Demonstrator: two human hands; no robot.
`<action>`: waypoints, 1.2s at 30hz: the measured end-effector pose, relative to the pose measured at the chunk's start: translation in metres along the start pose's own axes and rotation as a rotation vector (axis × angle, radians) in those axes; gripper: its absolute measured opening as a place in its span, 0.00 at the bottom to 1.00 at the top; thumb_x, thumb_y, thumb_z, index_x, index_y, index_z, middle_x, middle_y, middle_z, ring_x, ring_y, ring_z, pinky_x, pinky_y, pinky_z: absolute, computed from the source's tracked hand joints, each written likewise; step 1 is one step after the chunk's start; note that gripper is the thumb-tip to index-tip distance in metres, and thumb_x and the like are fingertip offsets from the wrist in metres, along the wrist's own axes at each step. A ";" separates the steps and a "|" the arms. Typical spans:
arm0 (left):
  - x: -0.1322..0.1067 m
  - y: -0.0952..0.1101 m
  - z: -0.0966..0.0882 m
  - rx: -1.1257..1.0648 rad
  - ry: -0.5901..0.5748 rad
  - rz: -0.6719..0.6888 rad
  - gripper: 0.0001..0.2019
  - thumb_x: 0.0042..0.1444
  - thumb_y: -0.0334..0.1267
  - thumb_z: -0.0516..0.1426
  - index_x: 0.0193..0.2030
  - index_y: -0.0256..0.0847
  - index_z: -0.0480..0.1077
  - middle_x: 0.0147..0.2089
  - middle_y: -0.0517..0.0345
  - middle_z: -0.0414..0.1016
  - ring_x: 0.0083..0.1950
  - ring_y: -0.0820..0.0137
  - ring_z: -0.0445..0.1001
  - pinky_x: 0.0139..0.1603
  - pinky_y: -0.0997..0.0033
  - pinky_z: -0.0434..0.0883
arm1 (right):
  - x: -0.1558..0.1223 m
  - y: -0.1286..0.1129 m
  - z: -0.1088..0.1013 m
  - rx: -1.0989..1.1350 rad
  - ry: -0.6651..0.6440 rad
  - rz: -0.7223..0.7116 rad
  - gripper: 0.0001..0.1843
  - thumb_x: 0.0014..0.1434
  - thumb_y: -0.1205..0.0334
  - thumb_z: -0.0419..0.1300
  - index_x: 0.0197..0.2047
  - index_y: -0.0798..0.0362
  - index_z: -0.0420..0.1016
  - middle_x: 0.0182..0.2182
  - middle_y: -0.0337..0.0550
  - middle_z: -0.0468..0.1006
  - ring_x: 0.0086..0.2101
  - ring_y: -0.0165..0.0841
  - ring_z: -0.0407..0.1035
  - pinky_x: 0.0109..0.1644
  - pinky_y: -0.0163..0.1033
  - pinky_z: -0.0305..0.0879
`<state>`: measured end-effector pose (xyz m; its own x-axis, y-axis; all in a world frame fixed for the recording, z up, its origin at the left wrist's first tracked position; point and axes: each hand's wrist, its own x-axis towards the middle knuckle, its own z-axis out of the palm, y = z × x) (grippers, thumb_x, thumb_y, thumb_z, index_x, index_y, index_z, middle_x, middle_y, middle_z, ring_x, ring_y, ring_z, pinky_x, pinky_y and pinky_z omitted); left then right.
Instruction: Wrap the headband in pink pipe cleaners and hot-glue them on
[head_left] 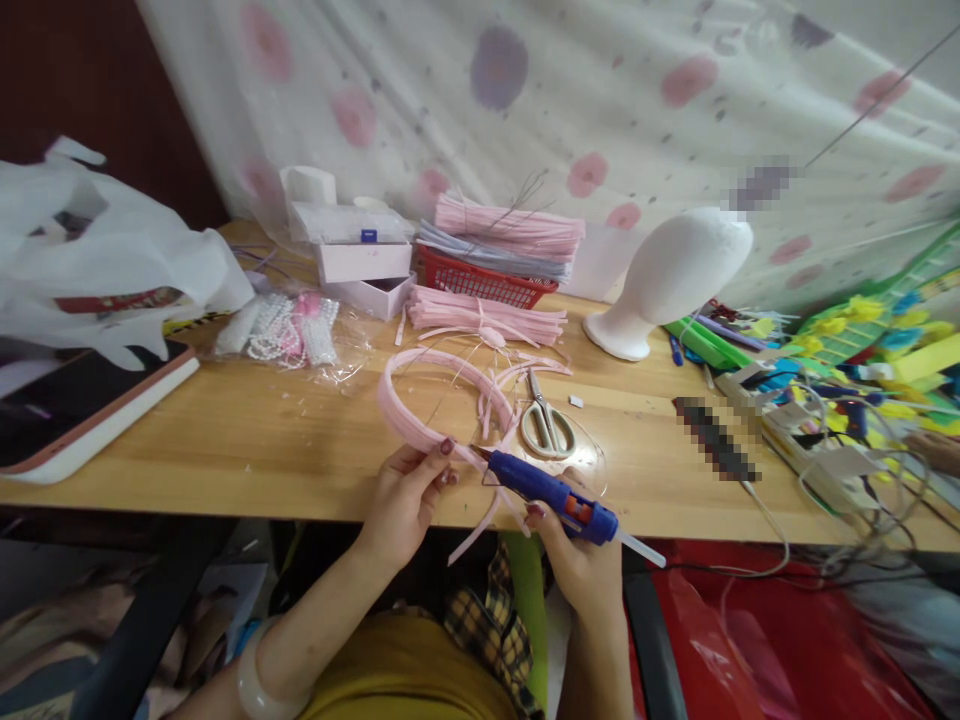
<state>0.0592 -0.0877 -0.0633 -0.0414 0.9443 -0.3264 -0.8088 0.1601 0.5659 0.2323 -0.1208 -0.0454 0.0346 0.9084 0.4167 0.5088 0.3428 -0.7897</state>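
Between thumb and fingers, my left hand [409, 495] pinches a pink headband [390, 395] near its lower side. Loose pink strips [472, 535] hang down from it past the table edge. My right hand [581, 560] is wrapped round a blue hot glue gun [532, 482], whose nozzle points left and sits close to the headband, beside my left fingertips. From the gun's rear sticks a translucent glue stick [643, 549]. Scissors [547, 425] with pale handles lie just behind the gun. Whether the nozzle touches the headband I cannot tell.
Behind the headband lie a bundle of pink strips [487, 315] and a red basket [487, 280] of more bundles. A white foam head [675, 275] stands at the back right. Cables and a power strip [821, 465] crowd the right; a tablet-like device [97, 400] sits left.
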 end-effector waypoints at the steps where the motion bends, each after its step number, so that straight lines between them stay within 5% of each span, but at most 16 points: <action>1: 0.000 0.000 0.000 0.000 -0.002 0.000 0.17 0.26 0.38 0.76 0.23 0.35 0.78 0.21 0.63 0.75 0.23 0.81 0.68 0.28 0.80 0.71 | 0.000 0.000 0.000 0.000 0.002 -0.002 0.21 0.60 0.52 0.62 0.21 0.51 0.62 0.19 0.34 0.62 0.22 0.28 0.60 0.25 0.34 0.56; 36: -0.001 0.002 0.003 0.006 0.005 0.000 0.17 0.26 0.37 0.76 0.24 0.34 0.78 0.21 0.62 0.75 0.23 0.81 0.67 0.27 0.79 0.69 | -0.001 -0.001 0.001 0.013 0.030 -0.001 0.22 0.60 0.48 0.61 0.21 0.53 0.69 0.22 0.39 0.69 0.24 0.32 0.64 0.27 0.36 0.56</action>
<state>0.0590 -0.0876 -0.0598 -0.0441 0.9428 -0.3304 -0.8050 0.1623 0.5706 0.2305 -0.1214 -0.0454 0.0602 0.9006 0.4304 0.4972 0.3469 -0.7953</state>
